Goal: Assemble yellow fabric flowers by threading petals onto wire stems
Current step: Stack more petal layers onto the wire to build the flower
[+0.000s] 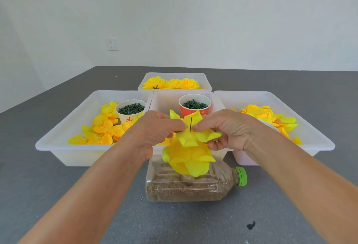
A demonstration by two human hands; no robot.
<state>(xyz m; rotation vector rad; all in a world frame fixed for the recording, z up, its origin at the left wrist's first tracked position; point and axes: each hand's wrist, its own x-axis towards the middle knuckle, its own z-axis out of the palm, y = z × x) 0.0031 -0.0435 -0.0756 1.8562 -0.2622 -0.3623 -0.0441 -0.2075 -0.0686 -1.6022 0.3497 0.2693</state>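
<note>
A thin dark wire stem (191,124) stands upright at the centre, with layered yellow fabric petals (188,156) stacked on it above a plastic bottle. My left hand (155,129) and my right hand (229,129) meet at the wire, each pinching the topmost yellow petal (190,137) on either side of the stem. The wire's lower part is hidden by the petals.
The clear bottle (193,187) with brown filling and a green cap lies on its side on the grey table. Behind it stand white trays: the left tray (64,137) with loose petals and a white cup, the middle with a red cup (194,106), the right tray (310,127) with petals, the far tray (174,75) with finished flowers.
</note>
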